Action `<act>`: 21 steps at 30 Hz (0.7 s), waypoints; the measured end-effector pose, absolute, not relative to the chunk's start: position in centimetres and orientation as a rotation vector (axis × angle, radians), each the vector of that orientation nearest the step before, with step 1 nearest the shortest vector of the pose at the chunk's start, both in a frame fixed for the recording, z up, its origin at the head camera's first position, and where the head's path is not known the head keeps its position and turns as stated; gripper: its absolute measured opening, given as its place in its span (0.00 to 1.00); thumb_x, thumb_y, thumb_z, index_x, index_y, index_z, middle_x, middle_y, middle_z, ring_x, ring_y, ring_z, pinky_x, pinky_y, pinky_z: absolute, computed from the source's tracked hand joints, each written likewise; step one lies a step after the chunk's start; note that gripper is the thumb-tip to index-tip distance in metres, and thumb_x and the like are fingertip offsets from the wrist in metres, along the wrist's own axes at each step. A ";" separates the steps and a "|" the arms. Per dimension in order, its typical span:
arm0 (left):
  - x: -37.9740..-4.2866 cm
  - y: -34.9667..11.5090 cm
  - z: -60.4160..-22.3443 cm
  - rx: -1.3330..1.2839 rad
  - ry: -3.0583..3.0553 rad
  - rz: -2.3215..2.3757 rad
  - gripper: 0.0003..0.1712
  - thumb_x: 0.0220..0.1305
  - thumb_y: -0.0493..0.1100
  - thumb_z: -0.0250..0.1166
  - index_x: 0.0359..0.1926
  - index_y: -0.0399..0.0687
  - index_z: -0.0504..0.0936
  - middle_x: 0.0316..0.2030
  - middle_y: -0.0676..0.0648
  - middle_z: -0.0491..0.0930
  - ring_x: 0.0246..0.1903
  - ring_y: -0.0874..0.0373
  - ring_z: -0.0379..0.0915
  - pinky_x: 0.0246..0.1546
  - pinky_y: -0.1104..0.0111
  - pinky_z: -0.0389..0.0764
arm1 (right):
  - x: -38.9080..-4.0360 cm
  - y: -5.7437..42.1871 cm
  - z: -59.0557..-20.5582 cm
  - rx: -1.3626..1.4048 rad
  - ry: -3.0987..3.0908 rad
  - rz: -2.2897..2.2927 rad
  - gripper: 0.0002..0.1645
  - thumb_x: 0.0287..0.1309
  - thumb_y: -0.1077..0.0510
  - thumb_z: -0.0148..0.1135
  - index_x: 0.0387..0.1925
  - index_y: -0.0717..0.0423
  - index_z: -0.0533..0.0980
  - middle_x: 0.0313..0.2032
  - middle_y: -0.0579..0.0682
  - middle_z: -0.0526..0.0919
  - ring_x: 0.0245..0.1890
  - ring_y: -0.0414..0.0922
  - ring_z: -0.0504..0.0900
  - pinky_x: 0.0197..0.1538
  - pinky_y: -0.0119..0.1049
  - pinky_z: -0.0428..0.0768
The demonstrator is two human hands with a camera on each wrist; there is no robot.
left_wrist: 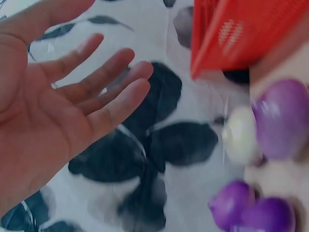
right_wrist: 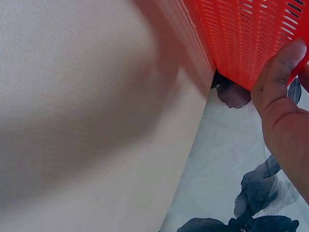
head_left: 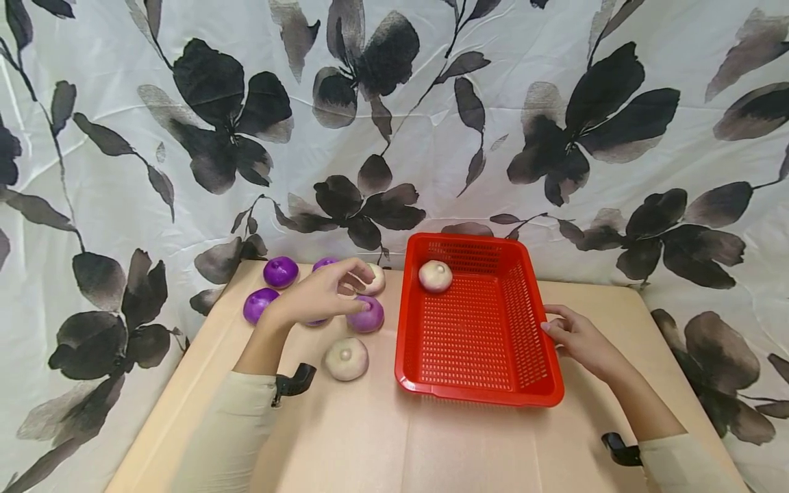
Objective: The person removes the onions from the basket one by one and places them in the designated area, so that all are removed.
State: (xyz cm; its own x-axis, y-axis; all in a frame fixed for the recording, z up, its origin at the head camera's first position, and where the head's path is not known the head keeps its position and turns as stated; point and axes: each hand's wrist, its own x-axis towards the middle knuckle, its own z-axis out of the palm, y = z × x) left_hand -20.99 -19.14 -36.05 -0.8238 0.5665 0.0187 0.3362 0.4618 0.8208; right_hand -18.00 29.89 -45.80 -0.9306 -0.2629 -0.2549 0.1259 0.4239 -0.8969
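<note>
My left hand (head_left: 327,293) hovers over a group of onions, its fingers loosely bent and nothing held. The left wrist view shows that palm (left_wrist: 48,106) bare. Closest to its fingertips are a purple onion (head_left: 367,316) and a white onion (head_left: 375,281). Another white onion (head_left: 346,359) sits nearer to me. At the right, my right hand (head_left: 576,339) pinches the side rim of a red plastic basket (head_left: 481,395), thumb against its outer wall in the right wrist view. One white onion (head_left: 435,276) lies inside, towards the back left.
More purple onions stand left of and behind my left hand, including one at the back (head_left: 280,272) and one at the left (head_left: 260,305). The pale table (head_left: 382,438) ends at a floral cloth (head_left: 456,150) behind it.
</note>
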 end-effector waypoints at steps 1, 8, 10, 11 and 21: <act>-21.3 -18.5 -35.9 0.773 2.457 1.308 0.23 0.60 0.38 0.74 0.55 0.45 0.76 0.53 0.44 0.81 0.56 0.45 0.80 0.60 0.47 0.80 | -18.0 29.9 -45.8 -0.117 2.323 -1.514 0.37 0.78 0.53 0.54 0.75 0.68 0.55 0.46 0.64 0.82 0.39 0.46 0.87 0.42 0.38 0.88; -23.8 -13.6 -35.5 0.752 2.443 1.459 0.28 0.62 0.37 0.73 0.61 0.41 0.74 0.57 0.41 0.79 0.57 0.46 0.79 0.61 0.52 0.81 | -18.0 30.1 -45.9 -0.115 2.308 -1.530 0.36 0.77 0.54 0.55 0.75 0.69 0.55 0.45 0.63 0.83 0.39 0.45 0.87 0.41 0.38 0.88; -24.5 -12.4 -35.7 0.749 2.428 1.511 0.28 0.61 0.36 0.73 0.60 0.41 0.74 0.56 0.40 0.79 0.57 0.45 0.79 0.61 0.52 0.81 | -18.0 30.0 -45.9 -0.117 2.307 -1.530 0.37 0.77 0.55 0.55 0.75 0.69 0.55 0.45 0.63 0.83 0.39 0.45 0.87 0.42 0.38 0.88; -24.9 -11.8 -35.8 0.740 2.417 1.541 0.27 0.61 0.36 0.73 0.60 0.42 0.74 0.56 0.40 0.79 0.56 0.44 0.79 0.61 0.52 0.81 | -18.1 30.0 -45.9 -0.119 2.308 -1.529 0.37 0.77 0.55 0.55 0.75 0.70 0.55 0.45 0.63 0.83 0.39 0.45 0.87 0.42 0.38 0.88; -28.5 -7.4 -37.6 0.480 2.297 1.743 0.27 0.64 0.41 0.72 0.62 0.47 0.75 0.58 0.41 0.79 0.55 0.46 0.82 0.59 0.54 0.82 | -18.2 30.1 -45.6 -0.122 2.318 -1.519 0.35 0.77 0.56 0.55 0.74 0.70 0.56 0.43 0.62 0.82 0.38 0.44 0.87 0.42 0.38 0.88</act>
State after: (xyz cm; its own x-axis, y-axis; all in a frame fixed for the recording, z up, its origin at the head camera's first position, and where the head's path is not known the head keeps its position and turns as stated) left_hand -28.54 -7.44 -37.61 -0.9230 0.3842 0.0235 0.1260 0.2441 0.9615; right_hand -18.24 30.08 -45.65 -0.9294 -0.2678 -0.2538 0.1258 0.4167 -0.9003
